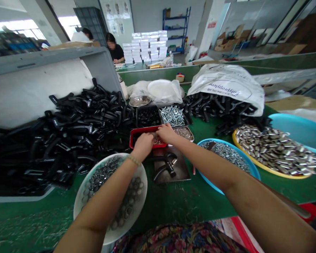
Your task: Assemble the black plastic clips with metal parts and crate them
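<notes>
Room: workshop, green-topped bench (173,207), a co-worker (114,51) seated far off beside stacked white cartons (144,49).
Left hand (144,146): curled down at the red tray (140,131), fingers hidden; grip cannot be told.
Right hand (166,133): fingertips (158,132) down among small metal parts (155,141) in that tray; held or not, cannot tell.
Nearby trays: black tray of dark small parts (149,116), tray of silver screws (172,115), both just past the red tray.
Below hands: two black handles (164,167) on a metal tray (183,174).
Around: white bowl of metal rings (110,189), blue basin of small hardware (226,156), plate of metal cylinders (274,151).
Progress: mostly left, it seemed; heap of black handles (68,130) large, more spilling from a white polypropylene sack (226,88).
</notes>
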{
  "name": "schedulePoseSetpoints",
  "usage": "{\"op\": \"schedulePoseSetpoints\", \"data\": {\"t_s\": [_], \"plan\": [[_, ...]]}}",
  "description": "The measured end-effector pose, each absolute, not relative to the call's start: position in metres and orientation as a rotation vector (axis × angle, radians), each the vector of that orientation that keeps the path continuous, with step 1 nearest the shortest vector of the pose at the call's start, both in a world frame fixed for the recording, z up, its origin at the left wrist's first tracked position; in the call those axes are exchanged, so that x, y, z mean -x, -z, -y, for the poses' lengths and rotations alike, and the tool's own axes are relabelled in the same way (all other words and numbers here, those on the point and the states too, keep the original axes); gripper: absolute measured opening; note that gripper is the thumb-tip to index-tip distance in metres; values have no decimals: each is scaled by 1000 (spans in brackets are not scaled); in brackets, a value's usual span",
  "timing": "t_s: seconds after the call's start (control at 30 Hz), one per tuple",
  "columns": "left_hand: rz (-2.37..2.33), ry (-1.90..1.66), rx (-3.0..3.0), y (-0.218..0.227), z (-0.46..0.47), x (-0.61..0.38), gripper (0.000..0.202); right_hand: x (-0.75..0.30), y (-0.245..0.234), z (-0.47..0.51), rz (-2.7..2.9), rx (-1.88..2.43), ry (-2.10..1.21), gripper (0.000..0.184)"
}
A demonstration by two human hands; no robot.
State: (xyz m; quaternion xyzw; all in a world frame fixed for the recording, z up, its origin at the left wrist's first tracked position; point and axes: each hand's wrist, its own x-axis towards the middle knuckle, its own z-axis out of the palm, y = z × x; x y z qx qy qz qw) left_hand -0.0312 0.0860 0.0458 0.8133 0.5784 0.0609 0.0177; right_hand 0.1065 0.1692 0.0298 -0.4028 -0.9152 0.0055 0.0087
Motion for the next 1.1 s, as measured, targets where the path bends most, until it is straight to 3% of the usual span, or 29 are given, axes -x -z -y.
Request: {"op": "schedulePoseSetpoints", "data": {"t_s": [0.23, 0.4, 0.53, 0.7, 0.97, 1.1], "plan": [[-1804, -118, -2472, -27, -159, 48, 25, -136, -44, -148, 2693, 1284, -155, 25], [-1833, -246, -2435, -14, -153, 49, 20, -191, -31, -93, 2297, 1279, -814, 14], [-1864, -504, -2315, -17, -152, 49, 20, -214, -18, -70, 2182, 1473, -1093, 20], [-1617, -1012, -1765, -31, -123, 37, 22, -208, -12, -70, 2353, 1414, -786, 14], [-1299, -935, -1664, -13, -40, 8, 20, -195, -12, -54, 2737, 1236, -146, 16], [-1362, -891, -1645, 2, -36, 3, 27, -198, -7, -58, 2641, 1294, -268, 16]]}}
